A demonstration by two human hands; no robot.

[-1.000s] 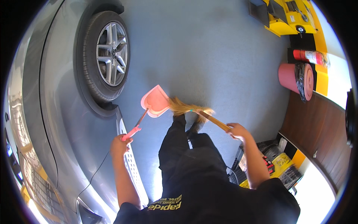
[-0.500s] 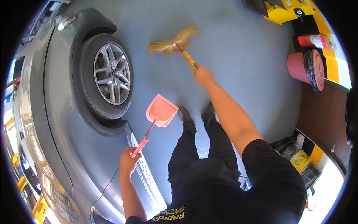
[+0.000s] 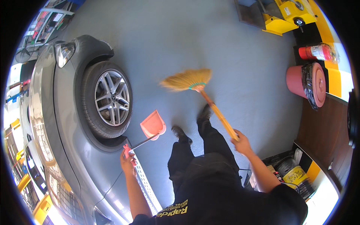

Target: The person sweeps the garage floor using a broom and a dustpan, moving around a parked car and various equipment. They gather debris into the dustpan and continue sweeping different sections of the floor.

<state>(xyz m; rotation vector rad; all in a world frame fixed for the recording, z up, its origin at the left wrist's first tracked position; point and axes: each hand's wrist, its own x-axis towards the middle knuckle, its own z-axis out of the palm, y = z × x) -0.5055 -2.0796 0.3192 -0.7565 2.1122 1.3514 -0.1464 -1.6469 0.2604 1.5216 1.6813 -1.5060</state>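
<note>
My right hand (image 3: 243, 143) is wrapped round the end of a yellow handle belonging to a soft straw broom (image 3: 192, 79). The broom's fanned tan bristles, bound with green stitching, spread over the grey floor ahead of my feet. At lower left my left hand (image 3: 128, 161) grips the pink handle of a long-handled dustpan (image 3: 153, 125). The pink pan hangs at or just above the floor, between the car's front wheel and my shoes; I cannot tell whether it touches. No dirt can be made out in the pan.
A grey car (image 3: 71, 123) with its front wheel (image 3: 112, 98) fills the left side. On the right stand a pink lidded bin (image 3: 297, 80) with a black liner, a red fire extinguisher (image 3: 315, 52) and a yellow machine (image 3: 285, 18). Boxes and a black-and-yellow container (image 3: 294, 175) sit at lower right.
My right hand has drawn the broom back toward me and to the right. The dustpan has turned and shifted slightly left and nearer. My feet have stepped, and the view has moved.
</note>
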